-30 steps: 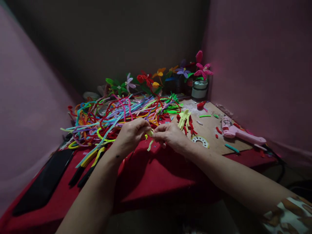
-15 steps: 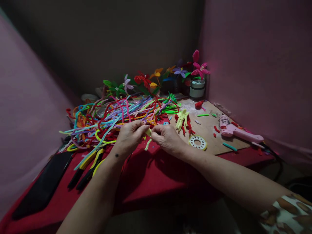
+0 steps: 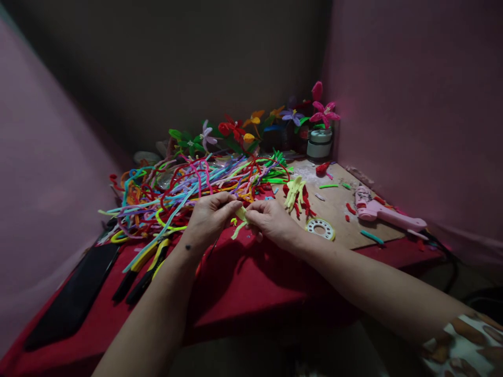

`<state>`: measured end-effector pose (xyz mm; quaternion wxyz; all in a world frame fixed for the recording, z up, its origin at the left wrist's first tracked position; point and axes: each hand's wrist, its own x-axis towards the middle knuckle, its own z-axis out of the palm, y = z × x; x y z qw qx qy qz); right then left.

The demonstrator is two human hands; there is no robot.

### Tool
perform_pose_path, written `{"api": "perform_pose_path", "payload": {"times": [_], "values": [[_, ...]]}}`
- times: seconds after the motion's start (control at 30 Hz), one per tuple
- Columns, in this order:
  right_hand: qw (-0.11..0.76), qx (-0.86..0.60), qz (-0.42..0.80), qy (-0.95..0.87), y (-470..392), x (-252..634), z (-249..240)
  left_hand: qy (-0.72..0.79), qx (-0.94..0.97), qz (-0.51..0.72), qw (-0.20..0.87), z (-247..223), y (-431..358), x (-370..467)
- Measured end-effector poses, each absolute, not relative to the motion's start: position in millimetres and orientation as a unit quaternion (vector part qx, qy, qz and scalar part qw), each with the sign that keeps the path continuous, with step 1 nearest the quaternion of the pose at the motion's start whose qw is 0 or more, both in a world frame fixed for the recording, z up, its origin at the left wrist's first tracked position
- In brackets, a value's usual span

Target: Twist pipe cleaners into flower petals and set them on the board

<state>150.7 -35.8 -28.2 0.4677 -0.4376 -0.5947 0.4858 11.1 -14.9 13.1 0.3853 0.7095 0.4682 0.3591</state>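
Between my two hands is a pale yellow pipe cleaner piece, bent into a petal-like shape with a loose tail hanging below. My left hand pinches it from the left with thumb and forefinger. From the other side, the fingertips of my right hand are closed on it too, partly covering it. On the board right of my hands lie finished-looking pale yellow pipe cleaner petals, with red pipe cleaner pieces under and beside them. A tangled heap of coloured pipe cleaners spreads behind my left hand.
Yellow-and-black pliers and a black phone-like slab lie left on the red cloth. A white ring-shaped spool and pink glue gun rest on the board at right. Pipe cleaner flowers stand behind.
The loose yellow tail has swung and now bends toward my right fingers, which have shifted slightly. Both hands keep their pinch on the piece. The view has moved a little.
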Motion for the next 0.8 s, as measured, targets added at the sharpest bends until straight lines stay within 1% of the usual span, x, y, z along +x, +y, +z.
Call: {"api": "perform_pose_path", "payload": {"times": [0.1, 0.17, 0.23, 0.3, 0.43, 0.47, 0.53, 0.63, 0.8], "values": [[0.457, -0.406, 0.525, -0.592, -34.7, 152.6, -27.3, 0.468, 0.689, 0.367, 0.414, 15.3, -16.2, 11.2], [0.453, -0.403, 0.525, -0.597, -34.2, 153.5, -27.4, 0.459, 0.69, 0.367, 0.423, 14.8, -15.5, 10.5], [0.452, -0.415, 0.512, -0.601, -33.7, 153.6, -28.7, 0.457, 0.71, 0.349, 0.407, 13.6, -13.9, 8.9], [0.457, -0.426, 0.496, -0.603, -33.4, 152.5, -30.4, 0.449, 0.754, 0.327, 0.35, 12.5, -11.8, 6.1], [0.471, -0.433, 0.492, -0.59, -34.2, 149.8, -32.0, 0.411, 0.843, 0.293, 0.188, 13.1, -8.7, -0.1], [0.471, -0.427, 0.504, -0.585, -34.6, 149.7, -31.6, 0.407, 0.853, 0.284, 0.163, 13.6, -8.3, -1.1], [0.465, -0.404, 0.539, -0.574, -35.3, 150.3, -30.1, 0.405, 0.86, 0.273, 0.147, 14.8, -8.3, -1.9], [0.445, -0.377, 0.581, -0.567, -35.5, 152.6, -27.3, 0.421, 0.839, 0.282, 0.197, 15.9, -9.8, 0.5], [0.471, -0.375, 0.579, -0.55, -35.0, 154.9, -24.9, 0.437, 0.735, 0.316, 0.411, 14.3, -14.7, 8.3]]}}
